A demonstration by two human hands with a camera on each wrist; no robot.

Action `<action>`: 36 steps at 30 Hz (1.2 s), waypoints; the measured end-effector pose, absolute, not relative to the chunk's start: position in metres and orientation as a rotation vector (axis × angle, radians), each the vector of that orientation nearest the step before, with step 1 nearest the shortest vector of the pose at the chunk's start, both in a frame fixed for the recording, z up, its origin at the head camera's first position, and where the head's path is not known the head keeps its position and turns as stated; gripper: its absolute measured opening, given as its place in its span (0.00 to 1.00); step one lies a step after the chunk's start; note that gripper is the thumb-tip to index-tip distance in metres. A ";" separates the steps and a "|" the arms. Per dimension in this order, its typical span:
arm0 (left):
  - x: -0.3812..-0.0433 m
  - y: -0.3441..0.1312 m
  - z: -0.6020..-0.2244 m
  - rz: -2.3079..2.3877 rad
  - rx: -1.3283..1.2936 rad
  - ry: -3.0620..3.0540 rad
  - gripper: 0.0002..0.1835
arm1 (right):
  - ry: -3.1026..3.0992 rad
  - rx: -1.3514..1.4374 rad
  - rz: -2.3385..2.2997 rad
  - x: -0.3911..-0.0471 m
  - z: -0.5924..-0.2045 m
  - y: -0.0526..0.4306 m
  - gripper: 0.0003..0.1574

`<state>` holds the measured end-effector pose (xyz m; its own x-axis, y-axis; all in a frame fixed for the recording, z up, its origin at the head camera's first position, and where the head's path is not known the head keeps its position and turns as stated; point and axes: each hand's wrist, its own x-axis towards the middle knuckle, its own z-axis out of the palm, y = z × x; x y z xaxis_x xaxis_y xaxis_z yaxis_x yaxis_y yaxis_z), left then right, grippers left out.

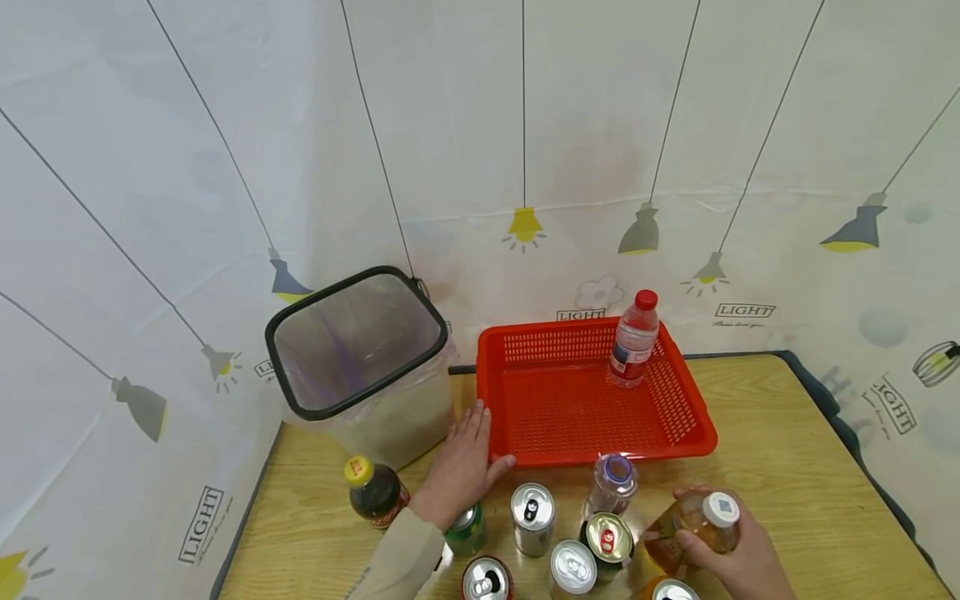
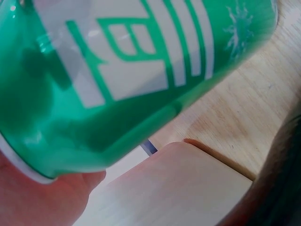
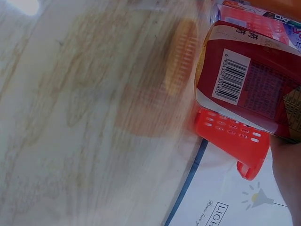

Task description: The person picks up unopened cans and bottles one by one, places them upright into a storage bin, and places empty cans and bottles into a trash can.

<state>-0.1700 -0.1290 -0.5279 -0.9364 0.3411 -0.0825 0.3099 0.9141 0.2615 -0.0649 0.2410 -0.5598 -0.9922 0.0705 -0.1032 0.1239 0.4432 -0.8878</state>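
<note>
My left hand [image 1: 459, 467] lies with fairly straight fingers against the left side of the red plastic basket [image 1: 486, 375]. Under its wrist stands a green soda can [image 1: 468, 533], whose printed side fills much of the left wrist view. At the lower right, my right hand [image 1: 750, 554] grips a bottle of amber drink [image 1: 663, 537] with a white cap, tilted. Its dark red label [image 3: 263, 80] with a barcode shows in the right wrist view. Close by are a clear bottle [image 1: 611, 492] with a purple-rimmed top and a dark can with a gold lid [image 1: 609, 537].
A bottle with a red cap [image 1: 632, 346] stands in the basket's right part. To the left is a lined bin [image 1: 397, 417] with a black rim. A dark bottle with a yellow cap [image 1: 378, 496] stands before it. Several more cans, including a silver can [image 1: 532, 533], line the front.
</note>
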 end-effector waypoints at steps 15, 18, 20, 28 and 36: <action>-0.170 -0.129 -0.529 0.370 0.512 2.958 0.47 | 2.785 0.046 -1.631 -0.062 -0.534 0.257 0.36; -0.170 -0.130 -0.530 0.374 0.513 2.957 0.47 | 2.804 0.010 -1.646 -0.062 -0.527 0.262 0.35; -0.170 -0.130 -0.530 0.385 0.511 2.955 0.47 | 2.812 -0.028 -1.668 -0.063 -0.523 0.264 0.34; -0.170 -0.129 -0.529 0.376 0.500 2.963 0.46 | 2.814 -0.189 -1.816 -0.065 -0.506 0.267 0.34; -0.169 -0.129 -0.529 0.366 0.523 2.985 0.47 | 2.816 -0.151 -1.831 -0.071 -0.486 0.266 0.33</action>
